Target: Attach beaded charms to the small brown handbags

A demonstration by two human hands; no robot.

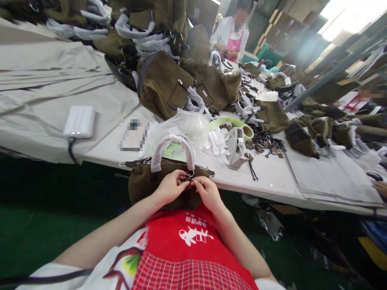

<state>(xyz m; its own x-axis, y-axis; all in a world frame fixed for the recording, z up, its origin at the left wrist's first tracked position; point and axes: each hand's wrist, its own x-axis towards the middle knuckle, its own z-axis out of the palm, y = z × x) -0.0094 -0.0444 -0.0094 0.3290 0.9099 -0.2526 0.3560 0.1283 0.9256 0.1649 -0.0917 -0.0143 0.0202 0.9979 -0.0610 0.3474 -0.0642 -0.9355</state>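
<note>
An olive-brown handbag rests against my red apron at the table's front edge. Its handle stands up, wrapped in white plastic, and a metal ring sits at the handle's right base. Just below that ring, my left hand and my right hand meet with fingertips pinched on a small dark metal charm. Most of the charm is covered by my fingers, so I cannot tell whether it is fastened to the ring.
Beyond the bag lie a clear plastic bag, a green tape roll, a grey dispenser and a pile of charms. Left are a phone and a white power bank. More handbags are heaped behind; a co-worker stands far back.
</note>
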